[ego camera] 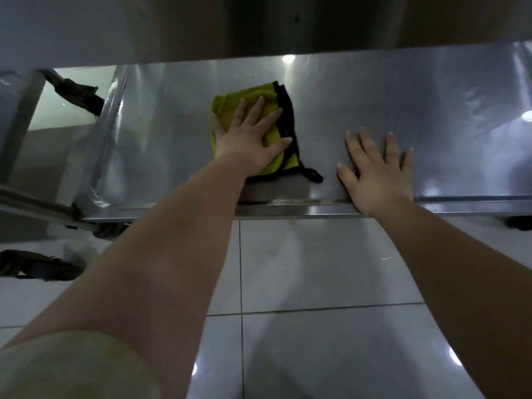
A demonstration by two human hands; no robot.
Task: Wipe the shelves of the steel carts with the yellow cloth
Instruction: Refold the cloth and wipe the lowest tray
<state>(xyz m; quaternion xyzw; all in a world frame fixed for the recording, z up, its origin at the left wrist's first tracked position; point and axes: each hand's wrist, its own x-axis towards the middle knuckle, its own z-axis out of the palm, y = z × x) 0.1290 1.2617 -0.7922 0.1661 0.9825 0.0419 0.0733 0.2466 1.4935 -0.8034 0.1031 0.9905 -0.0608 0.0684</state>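
Pressing flat-fingered, the left hand [250, 139] pins the yellow cloth [227, 106] mid-frame on the steel shelf [431, 105]; the right hand [380, 174] splays bare beside it. Ungripped, that cloth could bunch and skip patches.

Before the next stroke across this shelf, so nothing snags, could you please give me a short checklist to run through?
1. Left hand pressed flat on the yellow cloth: ok.
2. Cloth spread flat: not ok, folded and bunched.
3. Stroke path to the right free: not ok, right hand rests flat on the shelf there.
4. Black loop short of the shelf's front edge: ok.
5. Shelf surface clean: cannot tell, glare.
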